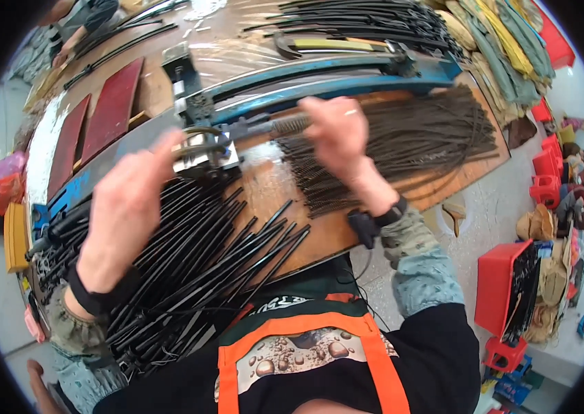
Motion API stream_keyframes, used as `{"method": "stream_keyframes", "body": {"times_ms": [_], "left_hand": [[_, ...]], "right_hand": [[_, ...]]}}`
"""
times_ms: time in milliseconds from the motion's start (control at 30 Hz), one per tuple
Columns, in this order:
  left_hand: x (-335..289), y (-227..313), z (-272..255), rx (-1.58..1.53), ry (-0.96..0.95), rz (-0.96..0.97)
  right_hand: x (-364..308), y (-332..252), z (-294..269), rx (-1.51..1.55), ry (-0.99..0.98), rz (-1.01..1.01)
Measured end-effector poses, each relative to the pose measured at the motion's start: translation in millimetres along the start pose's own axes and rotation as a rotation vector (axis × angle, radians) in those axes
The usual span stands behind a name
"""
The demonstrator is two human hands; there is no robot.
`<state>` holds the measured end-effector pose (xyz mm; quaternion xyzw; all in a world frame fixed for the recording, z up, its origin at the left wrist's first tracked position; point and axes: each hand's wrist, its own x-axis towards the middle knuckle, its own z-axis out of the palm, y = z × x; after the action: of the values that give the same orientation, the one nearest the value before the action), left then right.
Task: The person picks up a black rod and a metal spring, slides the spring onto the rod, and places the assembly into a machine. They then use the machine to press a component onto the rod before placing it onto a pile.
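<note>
My left hand (pixel 126 207), smeared by motion, is closed with its fingertips at a curved dark tube (pixel 202 141) beside a small metal fixture (pixel 226 152) on the bench. What those fingers hold is too blurred to make out. Farther right, my right hand (pixel 339 134) is closed around the end of a dark rod with a coiled spring (pixel 290 125); the rod runs left toward the fixture. Under my left arm lies a heap of glossy black rods (pixel 188 255). A wide bundle of thin, dark braided strands (pixel 402 138) spreads beyond and right of my right hand.
A blue metal rail (pixel 306 90) crosses the wooden bench (pixel 306 241) behind my hands. Beyond it are a yellow-handled hammer (pixel 340 45) and more black rods (pixel 375 21). Dark red boards (pixel 109 103) lie left. Another person's arm (pixel 75 41) is at the far left. A red crate (pixel 502 286) stands right.
</note>
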<state>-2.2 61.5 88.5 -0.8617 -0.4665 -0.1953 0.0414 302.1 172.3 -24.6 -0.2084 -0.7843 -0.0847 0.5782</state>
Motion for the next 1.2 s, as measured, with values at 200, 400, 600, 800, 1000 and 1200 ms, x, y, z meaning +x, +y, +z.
{"method": "stream_keyframes", "body": {"times_ms": [200,400,600,800,1000,1200], "left_hand": [[3.8,-57.6,-56.5,0.124,0.237,-0.163],[-32.0,-88.7,-71.6,0.071,0.414,-0.222],[-91.4,-108.5,-68.4,0.109,0.322,-0.442],[-95.0,-124.1,-52.1,0.081,0.29,-0.491],[-75.1,-133.0,-43.0,0.165,0.237,-0.466],[-33.1,-135.3,27.5,0.273,0.045,-0.252]], "right_hand": [[19.7,20.6,38.6,0.173,-0.334,0.559],[94.1,-4.3,139.2,0.709,-0.484,0.525],[97.9,10.2,177.1,0.481,-0.664,0.291],[112.3,-5.7,190.0,0.118,-0.908,-0.007],[82.4,36.7,150.0,-0.078,-0.486,-0.148],[39.5,99.5,34.7,-0.282,-0.546,-0.011]]}}
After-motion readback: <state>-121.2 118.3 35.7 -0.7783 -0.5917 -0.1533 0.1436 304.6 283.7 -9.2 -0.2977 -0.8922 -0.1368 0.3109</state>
